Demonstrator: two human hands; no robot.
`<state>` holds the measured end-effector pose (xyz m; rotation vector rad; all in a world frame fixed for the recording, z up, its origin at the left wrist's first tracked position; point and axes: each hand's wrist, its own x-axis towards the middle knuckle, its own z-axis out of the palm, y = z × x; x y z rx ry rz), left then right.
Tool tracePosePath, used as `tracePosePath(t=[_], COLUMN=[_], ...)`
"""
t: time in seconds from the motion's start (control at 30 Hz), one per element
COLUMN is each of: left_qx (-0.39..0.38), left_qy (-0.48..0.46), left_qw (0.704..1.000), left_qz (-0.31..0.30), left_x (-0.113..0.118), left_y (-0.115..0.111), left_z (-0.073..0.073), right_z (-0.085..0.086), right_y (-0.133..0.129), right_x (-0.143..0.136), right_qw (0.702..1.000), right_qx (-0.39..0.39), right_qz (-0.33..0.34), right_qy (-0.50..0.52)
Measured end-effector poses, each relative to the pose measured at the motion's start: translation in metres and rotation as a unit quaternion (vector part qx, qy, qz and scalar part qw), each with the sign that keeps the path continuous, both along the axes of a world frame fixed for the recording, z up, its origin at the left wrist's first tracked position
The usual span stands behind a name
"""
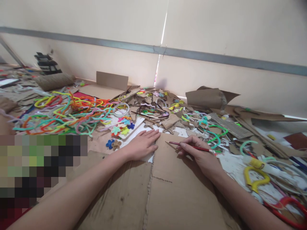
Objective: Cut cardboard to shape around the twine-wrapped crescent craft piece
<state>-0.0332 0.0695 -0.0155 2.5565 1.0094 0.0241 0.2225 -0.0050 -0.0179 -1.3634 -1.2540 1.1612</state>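
My left hand [143,144] lies flat, fingers together, pressing on the upper edge of a large brown cardboard sheet [165,191] and a white sheet under it. My right hand [200,152] grips a thin red pencil [192,147], whose tip touches the cardboard just right of my left fingertips. The cardboard has a crease running down its middle.
A tangle of coloured pipe cleaners [64,111] lies at the left. Small felt flowers [121,126] and a tape ring [121,109] sit behind my left hand. Cardboard scraps [211,97], yellow-handled scissors [255,179] and red-handled scissors [287,207] are at the right. A wall stands behind.
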Motion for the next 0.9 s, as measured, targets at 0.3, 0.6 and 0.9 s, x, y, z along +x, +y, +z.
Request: tracePosePath(t=[0.3,0.6,0.9], left_qx=[-0.002,0.004,0.006], left_qy=[-0.001,-0.009,-0.009], left_qw=[1.000,1.000,1.000], left_qz=[0.000,-0.005,-0.010], left_x=[0.001,0.003,0.002], left_y=[-0.001,0.001,0.002], left_z=[0.003,-0.003,-0.003], right_z=[0.005,0.008,0.012], right_y=[-0.009,-0.020,-0.038], right_x=[-0.008,-0.012,-0.013], right_qw=[0.999,0.999,0.996], right_qx=[0.000,-0.022,-0.056], right_qz=[0.029,0.036,0.064], right_qy=[0.013,0.035,0.019])
